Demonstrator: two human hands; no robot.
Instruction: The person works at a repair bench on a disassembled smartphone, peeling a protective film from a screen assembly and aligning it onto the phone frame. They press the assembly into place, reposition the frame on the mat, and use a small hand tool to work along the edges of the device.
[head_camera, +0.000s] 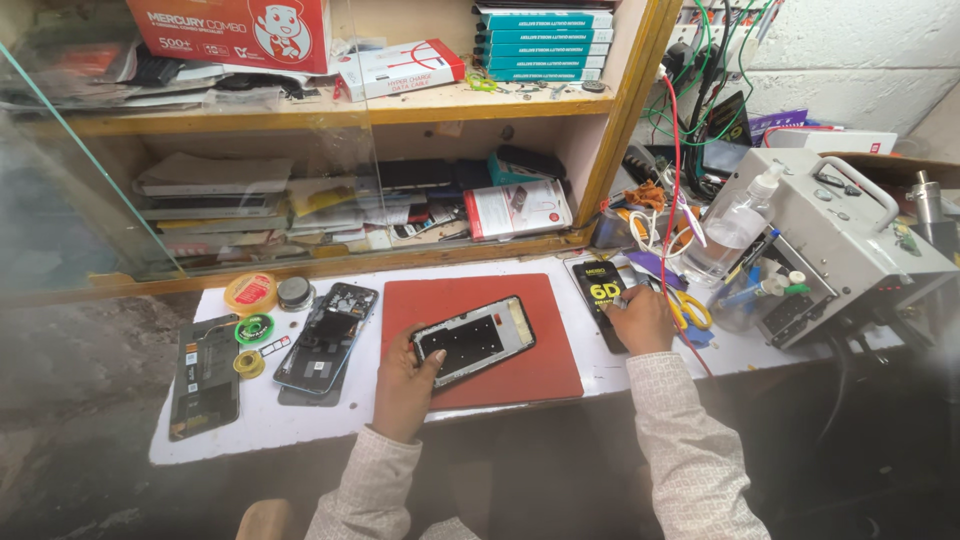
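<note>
The left hand (405, 385), nearest the camera, is curled around the lower end of a phone frame (473, 340), held tilted above the red mat (520, 375). It is best kept steady while the right hand (640, 320) is laid, fingers bent together, on a black packet (603, 297); what they pinch cannot be told.

Opened phone back (325, 338) and dark panel (204, 375) left of the red mat (540, 350), tape rolls (250, 293), scissors (690, 310), clear pump bottle (735, 222), grey machine (850, 240).
</note>
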